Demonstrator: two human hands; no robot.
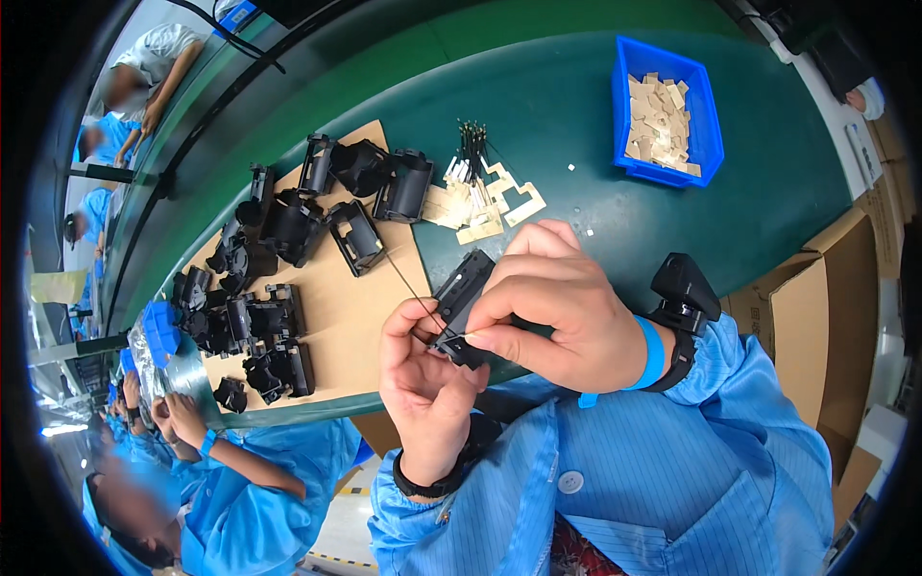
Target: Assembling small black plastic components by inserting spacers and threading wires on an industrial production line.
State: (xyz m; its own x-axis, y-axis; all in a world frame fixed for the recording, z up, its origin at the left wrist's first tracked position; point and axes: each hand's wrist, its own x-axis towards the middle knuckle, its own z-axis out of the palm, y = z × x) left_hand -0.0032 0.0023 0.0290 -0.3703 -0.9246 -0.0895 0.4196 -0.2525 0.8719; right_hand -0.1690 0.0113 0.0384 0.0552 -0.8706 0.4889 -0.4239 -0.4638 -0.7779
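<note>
A black plastic housing is tilted in front of my chest, above the table's near edge. My left hand holds it from below and the left, its fingers curled around the lower end. A thin black wire runs from the housing up and to the left, over the cardboard sheet. With thumb and forefinger pinched together, my right hand grips the wire near the housing's lower end; the fingertips partly hide that spot. Past my hands lies a bundle of black wires with cream-coloured adhesive pieces.
Several black plastic housings stand on a tan cardboard sheet at the left. A blue bin of small tan pieces sits at the far right of the green table. Cardboard boxes flank my right; a co-worker works at left.
</note>
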